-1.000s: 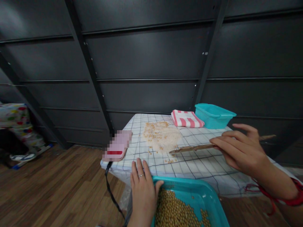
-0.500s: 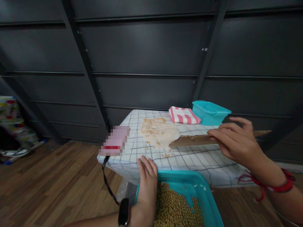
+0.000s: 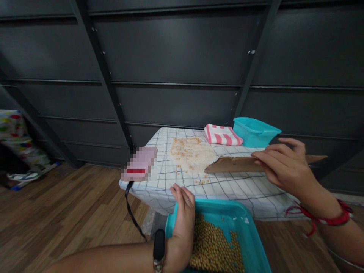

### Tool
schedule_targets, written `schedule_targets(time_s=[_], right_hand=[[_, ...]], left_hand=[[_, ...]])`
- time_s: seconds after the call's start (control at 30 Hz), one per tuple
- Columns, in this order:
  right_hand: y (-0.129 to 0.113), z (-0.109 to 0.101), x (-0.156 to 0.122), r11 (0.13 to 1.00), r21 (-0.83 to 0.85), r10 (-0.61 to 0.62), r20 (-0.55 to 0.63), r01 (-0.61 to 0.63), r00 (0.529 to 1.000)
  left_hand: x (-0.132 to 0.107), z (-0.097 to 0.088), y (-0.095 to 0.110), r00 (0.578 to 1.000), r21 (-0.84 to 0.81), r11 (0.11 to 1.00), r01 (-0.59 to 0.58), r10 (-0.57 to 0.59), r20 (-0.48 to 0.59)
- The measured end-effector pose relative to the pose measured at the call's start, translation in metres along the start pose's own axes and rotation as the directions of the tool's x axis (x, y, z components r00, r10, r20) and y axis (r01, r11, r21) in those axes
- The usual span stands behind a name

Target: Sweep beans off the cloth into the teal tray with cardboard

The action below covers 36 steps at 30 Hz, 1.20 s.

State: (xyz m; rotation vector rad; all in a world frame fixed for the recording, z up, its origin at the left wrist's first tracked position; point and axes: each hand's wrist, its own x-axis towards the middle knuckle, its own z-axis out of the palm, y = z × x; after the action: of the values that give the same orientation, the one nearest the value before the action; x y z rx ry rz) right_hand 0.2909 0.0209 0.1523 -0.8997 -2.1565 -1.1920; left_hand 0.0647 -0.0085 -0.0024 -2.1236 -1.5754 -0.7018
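My right hand [image 3: 284, 161] pinches a strip of brown cardboard [image 3: 236, 164] by its upper edge. The strip stands on edge over the checked tablecloth [image 3: 227, 186]. Its left end is beside a patch of pale powder or fine grains [image 3: 196, 155] strewn with yellow beans [image 3: 182, 151]. My left hand [image 3: 184, 216] lies over the left back corner of a teal tray [image 3: 227, 206], fingers stretched towards the table edge and thumb hidden. Many greenish-brown beans [image 3: 214, 246] fill much of the tray. A few yellow beans lie on the cloth in front of the patch.
At the back right stand a folded pink-and-white striped towel [image 3: 223, 135] and a smaller teal bin [image 3: 253, 132]. A blurred pink object [image 3: 140, 163] lies at the table's left end, near a hanging black strap [image 3: 129, 208]. A dark panelled wall [image 3: 176, 49] rises behind.
My left hand has shifted slightly right and its fingers bend a little more. The view has tilted slightly down. My right hand keeps the cardboard in nearly the same place.
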Motion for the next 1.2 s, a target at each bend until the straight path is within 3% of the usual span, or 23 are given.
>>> schedule_targets(time_s=[0.13,0.33,0.6,0.77,0.9,1.1,1.2], right_hand=[[0.0,0.0,-0.001,1.0,0.003,0.007,0.02,-0.007,1.0],[-0.001,0.0,0.0,1.0,0.024,0.015,0.037,-0.016,0.999],[-0.001,-0.003,0.002,1.0,-0.03,0.001,0.048,0.0,0.999],[0.001,-0.001,-0.001,0.997,-0.069,0.019,0.047,-0.016,0.999],[0.005,0.003,-0.005,0.998,-0.051,-0.037,0.033,0.039,0.999],[0.007,0.003,-0.004,0.994,-0.105,-0.034,-0.042,0.029,0.999],[0.005,0.003,-0.003,0.993,-0.121,0.0,0.016,0.002,1.0]], left_hand=[[-0.001,0.0,0.006,0.999,0.013,0.999,0.036,-0.036,-0.002],[0.001,0.006,0.009,0.997,0.27,0.96,0.075,-0.074,-0.014],[0.002,0.01,0.01,0.999,0.283,0.958,0.045,-0.042,-0.017],[0.004,0.0,0.005,1.0,0.293,0.956,-0.026,0.03,-0.009],[0.006,-0.012,-0.001,0.991,0.321,0.938,-0.129,0.135,0.002],[0.01,-0.018,-0.001,0.993,0.436,0.893,-0.11,0.118,0.011],[0.012,-0.02,-0.001,0.993,0.452,0.885,-0.107,0.119,0.001]])
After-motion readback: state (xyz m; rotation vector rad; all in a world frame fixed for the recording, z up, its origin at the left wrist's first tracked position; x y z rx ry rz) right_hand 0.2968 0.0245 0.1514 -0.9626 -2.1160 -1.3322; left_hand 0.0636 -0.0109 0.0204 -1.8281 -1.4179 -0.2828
